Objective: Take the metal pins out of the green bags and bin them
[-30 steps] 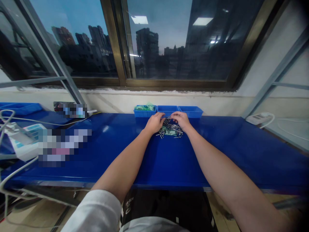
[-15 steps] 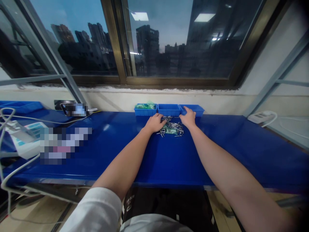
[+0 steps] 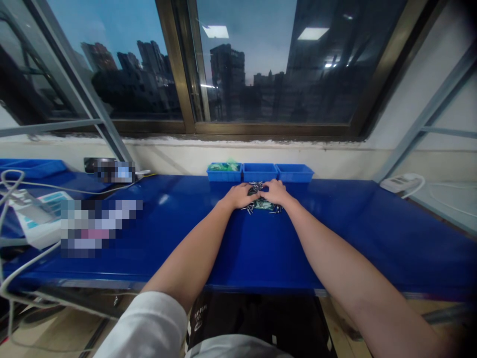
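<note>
A heap of thin, shiny metal pins (image 3: 255,188) lies on the blue table, with a pale green piece (image 3: 266,204) among them, perhaps plastic or paper. My left hand (image 3: 237,196) rests at the heap's left side, thumb stretched across it and apart from the fingers. From the right, my right hand (image 3: 276,192) reaches over the heap, its thumb and fingers apart too. The two thumbs come close together above the pins. Part of the heap is hidden under the hands, and I cannot make out any single pin in the fingers.
Behind the heap stand three blue bins: the left bin (image 3: 224,176) holds green packets, beside a middle bin (image 3: 260,176) and a right bin (image 3: 295,176). A white scale-like device (image 3: 44,214) with cables is at left. A white power strip (image 3: 401,182) lies at right.
My right hand has moved from the front of the right bin down and left onto the heap. My left hand has stayed there, its thumb now reaching further right.
</note>
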Demonstrator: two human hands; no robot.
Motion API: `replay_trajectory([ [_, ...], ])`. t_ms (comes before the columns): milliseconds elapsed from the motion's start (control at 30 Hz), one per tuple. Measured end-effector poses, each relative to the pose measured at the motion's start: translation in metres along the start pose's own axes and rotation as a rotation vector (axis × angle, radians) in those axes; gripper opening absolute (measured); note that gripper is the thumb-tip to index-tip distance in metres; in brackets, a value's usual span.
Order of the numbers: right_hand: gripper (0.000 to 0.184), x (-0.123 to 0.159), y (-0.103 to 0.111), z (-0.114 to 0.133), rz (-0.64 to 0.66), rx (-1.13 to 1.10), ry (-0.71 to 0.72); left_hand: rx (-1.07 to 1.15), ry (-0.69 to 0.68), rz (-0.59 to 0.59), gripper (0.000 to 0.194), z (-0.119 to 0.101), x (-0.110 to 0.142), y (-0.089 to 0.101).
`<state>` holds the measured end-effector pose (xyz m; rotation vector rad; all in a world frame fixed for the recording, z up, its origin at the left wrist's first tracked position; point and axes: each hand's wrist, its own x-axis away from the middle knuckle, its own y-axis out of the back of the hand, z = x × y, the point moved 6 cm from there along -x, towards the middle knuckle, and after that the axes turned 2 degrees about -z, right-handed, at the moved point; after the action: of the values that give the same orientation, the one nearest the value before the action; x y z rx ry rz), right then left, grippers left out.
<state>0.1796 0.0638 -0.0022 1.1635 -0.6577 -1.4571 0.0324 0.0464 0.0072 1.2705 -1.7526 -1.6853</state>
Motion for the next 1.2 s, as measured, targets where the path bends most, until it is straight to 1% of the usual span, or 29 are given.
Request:
replay_trajectory([
  [100, 0.039, 0.0, -0.002, 0.003, 0.012, 0.01, 0.023, 0.024, -0.008, 0.026, 0.061, 0.001, -0.001, -0.003],
  [200, 0.028, -0.001, 0.0, 0.005, -0.004, -0.006, 0.042, 0.04, -0.007, 0.024, 0.062, 0.002, -0.001, -0.003],
  [333, 0.02, -0.002, 0.001, 0.007, -0.013, -0.017, 0.046, 0.041, -0.012, 0.02, 0.059, 0.0, 0.0, -0.002],
  [433, 0.017, -0.003, 0.0, 0.007, -0.019, -0.015, 0.046, 0.046, -0.056, -0.012, 0.055, -0.003, 0.0, 0.001],
  [567, 0.018, -0.002, 0.001, 0.007, -0.034, -0.009, 0.056, 0.047, -0.096, -0.066, 0.048, -0.005, 0.0, 0.003],
  [700, 0.018, 0.001, 0.009, 0.011, -0.111, -0.056, 0.112, 0.041, -0.094, -0.154, 0.038, -0.004, -0.001, 0.009],
  [800, 0.018, 0.003, 0.018, 0.014, -0.191, -0.187, 0.164, 0.046, -0.107, -0.214, 0.031, -0.005, -0.002, 0.015],
  [900, 0.017, 0.001, 0.023, 0.012, -0.239, -0.456, 0.139, 0.062, -0.117, -0.261, 0.027, -0.006, -0.002, 0.019],
  [967, 0.016, -0.001, 0.021, 0.01, -0.218, -0.675, 0.096, 0.079, -0.126, -0.284, 0.025, -0.008, -0.002, 0.021],
  [1033, 0.016, -0.004, 0.016, 0.008, -0.166, -0.852, 0.053, 0.092, -0.142, -0.295, 0.024, -0.009, -0.001, 0.023],
  [1100, 0.017, -0.004, 0.012, 0.007, -0.122, -0.96, 0.009, 0.098, -0.155, -0.294, 0.023, -0.011, -0.001, 0.023],
  [1200, 0.019, -0.004, 0.009, 0.005, -0.095, -1.031, -0.05, 0.115, -0.156, -0.298, 0.024, -0.012, -0.001, 0.025],
])
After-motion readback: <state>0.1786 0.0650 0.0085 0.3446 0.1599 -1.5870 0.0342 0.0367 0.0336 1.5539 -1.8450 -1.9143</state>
